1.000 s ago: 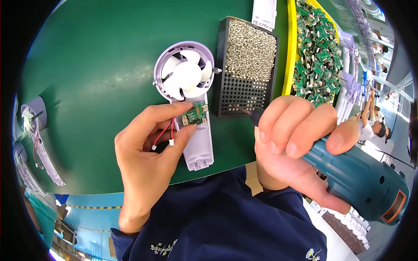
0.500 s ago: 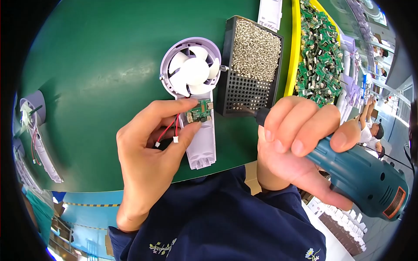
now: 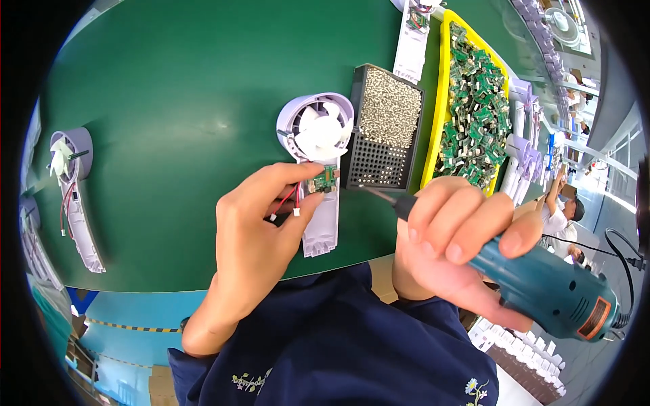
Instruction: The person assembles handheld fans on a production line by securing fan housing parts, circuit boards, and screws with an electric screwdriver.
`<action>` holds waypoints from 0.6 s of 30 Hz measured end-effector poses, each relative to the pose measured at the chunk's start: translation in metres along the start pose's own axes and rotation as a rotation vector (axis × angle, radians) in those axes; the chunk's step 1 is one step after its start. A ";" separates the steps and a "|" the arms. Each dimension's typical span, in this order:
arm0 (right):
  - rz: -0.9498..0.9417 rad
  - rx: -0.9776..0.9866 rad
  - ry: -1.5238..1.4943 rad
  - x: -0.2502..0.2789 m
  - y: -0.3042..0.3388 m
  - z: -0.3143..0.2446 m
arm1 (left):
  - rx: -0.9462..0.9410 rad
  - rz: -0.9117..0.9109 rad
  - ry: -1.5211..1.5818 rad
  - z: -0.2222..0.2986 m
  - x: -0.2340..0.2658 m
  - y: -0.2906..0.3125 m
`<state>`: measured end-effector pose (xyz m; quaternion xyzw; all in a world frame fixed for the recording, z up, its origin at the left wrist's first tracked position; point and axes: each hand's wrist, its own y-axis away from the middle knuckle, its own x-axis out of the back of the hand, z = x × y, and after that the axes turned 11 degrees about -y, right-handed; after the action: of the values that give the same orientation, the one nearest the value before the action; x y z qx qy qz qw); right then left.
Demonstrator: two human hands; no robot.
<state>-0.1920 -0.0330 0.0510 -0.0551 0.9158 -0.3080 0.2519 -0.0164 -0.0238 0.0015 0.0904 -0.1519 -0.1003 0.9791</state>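
Observation:
My left hand (image 3: 254, 227) pinches a small green circuit board (image 3: 323, 180) between thumb and fingertips, against the handle of a pale purple fan housing (image 3: 321, 230). Red and black wires with white plugs (image 3: 296, 212) hang beside the fingers. Above the board, white fan blades (image 3: 319, 132) sit in the housing's round ring. My right hand (image 3: 460, 230) is wrapped round a teal electric screwdriver (image 3: 548, 284). Its thin bit (image 3: 379, 195) points left, the tip by the near edge of a black screw tray (image 3: 379, 159). Whether a screw is on the tip I cannot tell.
Silver screws (image 3: 389, 108) fill the tray's far part. Right of it stands a yellow bin (image 3: 443, 74) of circuit boards (image 3: 474, 115). Other fan housings (image 3: 80, 223) lie at the left, and one handle (image 3: 412, 51) lies behind the tray. A black cord (image 3: 619, 264) hangs at right.
The view has shifted, so the table's things sit lower in it. The screwdriver bit has moved from over the tray to its near edge. My left hand still pinches the board.

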 end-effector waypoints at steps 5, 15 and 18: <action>-0.035 0.072 -0.049 -0.015 0.004 0.021 | -0.001 -0.023 0.073 -0.002 0.001 -0.003; -0.070 0.035 0.002 -0.015 0.006 0.026 | -0.028 -0.030 0.029 -0.001 0.002 -0.003; -0.054 0.035 0.006 -0.015 0.008 0.028 | -0.027 -0.030 0.020 -0.002 0.001 -0.002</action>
<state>-0.1644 -0.0378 0.0338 -0.0746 0.9091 -0.3310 0.2416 -0.0149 -0.0262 -0.0002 0.0805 -0.1393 -0.1160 0.9801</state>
